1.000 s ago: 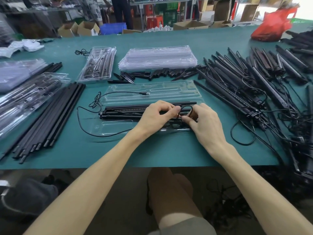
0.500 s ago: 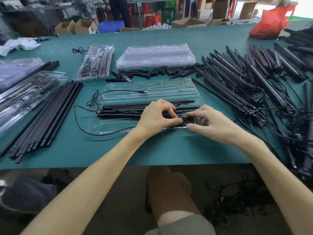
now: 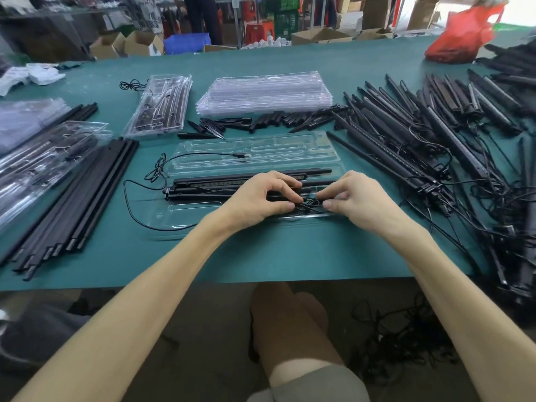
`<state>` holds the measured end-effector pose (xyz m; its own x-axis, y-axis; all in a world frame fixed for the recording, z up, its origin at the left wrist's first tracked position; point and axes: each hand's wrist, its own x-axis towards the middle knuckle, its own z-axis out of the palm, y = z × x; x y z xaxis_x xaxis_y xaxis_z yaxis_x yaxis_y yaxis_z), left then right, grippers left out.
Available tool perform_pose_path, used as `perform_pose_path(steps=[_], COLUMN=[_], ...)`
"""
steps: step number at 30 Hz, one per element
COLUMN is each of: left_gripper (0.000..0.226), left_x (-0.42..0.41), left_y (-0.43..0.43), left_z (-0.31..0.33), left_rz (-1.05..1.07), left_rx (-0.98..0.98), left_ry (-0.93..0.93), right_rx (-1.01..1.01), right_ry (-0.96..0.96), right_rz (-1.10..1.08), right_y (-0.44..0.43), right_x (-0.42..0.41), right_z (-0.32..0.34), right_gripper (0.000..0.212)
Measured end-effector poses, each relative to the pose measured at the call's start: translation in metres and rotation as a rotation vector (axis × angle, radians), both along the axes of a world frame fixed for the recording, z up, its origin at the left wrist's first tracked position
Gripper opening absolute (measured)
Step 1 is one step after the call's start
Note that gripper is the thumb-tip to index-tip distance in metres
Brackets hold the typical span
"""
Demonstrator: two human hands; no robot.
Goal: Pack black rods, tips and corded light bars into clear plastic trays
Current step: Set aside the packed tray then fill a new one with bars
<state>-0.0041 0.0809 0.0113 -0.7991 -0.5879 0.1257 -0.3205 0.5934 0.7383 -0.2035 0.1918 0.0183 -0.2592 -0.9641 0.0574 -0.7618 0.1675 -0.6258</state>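
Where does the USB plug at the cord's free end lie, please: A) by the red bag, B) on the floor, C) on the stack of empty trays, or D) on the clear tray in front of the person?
D: the USB plug rests on the far half of the open clear tray.

Left hand (image 3: pixel 261 198) and right hand (image 3: pixel 359 201) bare; forearms (image 3: pixel 174 271) bare back to the frame edge. Fingernails (image 3: pixel 327 203) short, plain. Below the hands: one bare knee (image 3: pixel 290 314), hem of grey-green shorts (image 3: pixel 313 384) across the thigh.
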Motion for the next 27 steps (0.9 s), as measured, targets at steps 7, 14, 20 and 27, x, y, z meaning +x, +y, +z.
perform_pose_path(steps=[7,14,20,27], left_gripper=[0.02,0.025,0.024,0.01], left_x=[-0.001,-0.005,-0.012,-0.019], left_y=[0.001,0.004,0.004,0.011], left_z=[-0.004,-0.004,-0.012,-0.015], left_rz=[-0.002,-0.03,0.045,0.183], left_rx=[-0.003,-0.08,-0.181,-0.241], left_ry=[0.08,0.072,-0.023,-0.017], right_rx=[-0.056,-0.119,-0.139,-0.123], right_ry=[0.029,0.05,0.016,-0.001], right_rz=[-0.017,-0.057,-0.052,-0.072], right_y=[-0.003,0.002,0.001,-0.001], right_x=[0.004,0.005,0.007,0.006], right_z=[0.0,-0.004,-0.007,-0.007], right_gripper=[0.023,0.022,0.021,0.023])
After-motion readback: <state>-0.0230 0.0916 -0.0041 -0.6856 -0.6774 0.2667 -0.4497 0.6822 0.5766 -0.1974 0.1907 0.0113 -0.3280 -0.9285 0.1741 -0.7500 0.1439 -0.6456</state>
